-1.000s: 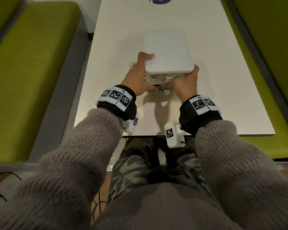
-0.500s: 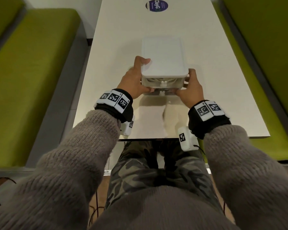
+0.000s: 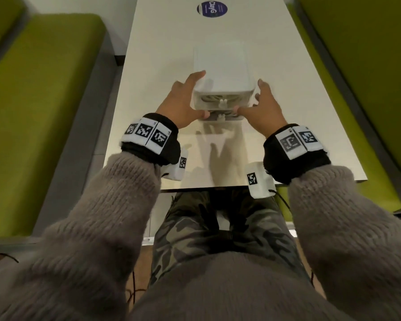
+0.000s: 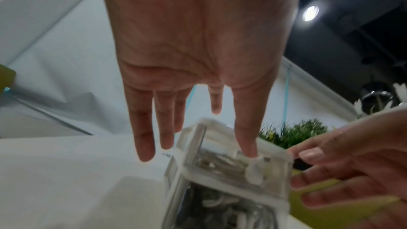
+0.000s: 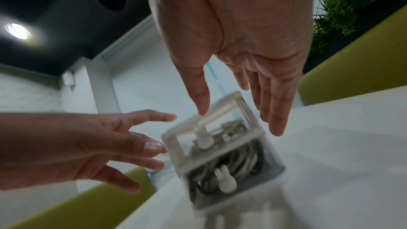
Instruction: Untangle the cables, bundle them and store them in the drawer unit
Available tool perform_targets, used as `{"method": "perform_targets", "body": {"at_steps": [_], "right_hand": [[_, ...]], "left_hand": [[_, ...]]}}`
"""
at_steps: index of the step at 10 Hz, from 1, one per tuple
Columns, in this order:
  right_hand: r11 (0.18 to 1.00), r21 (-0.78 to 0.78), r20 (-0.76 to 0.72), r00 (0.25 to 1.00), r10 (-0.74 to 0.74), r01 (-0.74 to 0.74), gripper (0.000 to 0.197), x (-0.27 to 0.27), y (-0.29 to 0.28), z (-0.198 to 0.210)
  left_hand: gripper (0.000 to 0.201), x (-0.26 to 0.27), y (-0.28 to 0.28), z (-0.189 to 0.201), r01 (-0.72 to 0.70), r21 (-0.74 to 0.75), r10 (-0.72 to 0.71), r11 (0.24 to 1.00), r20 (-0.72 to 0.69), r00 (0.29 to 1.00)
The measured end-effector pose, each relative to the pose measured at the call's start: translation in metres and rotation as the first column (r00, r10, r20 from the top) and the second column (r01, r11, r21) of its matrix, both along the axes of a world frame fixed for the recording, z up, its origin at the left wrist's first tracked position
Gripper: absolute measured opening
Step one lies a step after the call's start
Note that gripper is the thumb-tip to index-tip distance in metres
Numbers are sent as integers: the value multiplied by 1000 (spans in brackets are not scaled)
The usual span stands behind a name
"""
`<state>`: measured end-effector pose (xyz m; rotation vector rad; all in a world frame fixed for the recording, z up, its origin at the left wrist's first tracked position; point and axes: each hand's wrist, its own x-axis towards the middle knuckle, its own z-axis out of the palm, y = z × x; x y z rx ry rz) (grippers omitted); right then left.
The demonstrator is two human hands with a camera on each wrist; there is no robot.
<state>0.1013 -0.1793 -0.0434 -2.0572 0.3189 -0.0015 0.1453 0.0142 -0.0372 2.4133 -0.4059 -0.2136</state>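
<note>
While flanking, hands (image 3: 222, 105) outstretched.

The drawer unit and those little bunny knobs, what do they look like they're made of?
Drawer unit: probably clear, glossy plastic with a milky white frame, since coiled cables show through the fronts. Bunny knobs: opaque white, smooth, likely moulded plastic or rubber; motion blur leaves that open.

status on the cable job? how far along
Nearly done. Coiled cables sit inside the drawer unit, both drawers look pushed in. Left hand and right hand flank it, fingers straight. No loose cables on the table; nothing obvious left.
</note>
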Motion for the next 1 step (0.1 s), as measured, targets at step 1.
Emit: {"method": "perform_targets", "body": {"at_steps": [1], "right_hand": [[998, 56, 44, 999, 24, -27, 58, -22, 4, 14]], "left_hand": [[69, -34, 11, 8, -15, -122, 19, 992, 27, 999]]}}
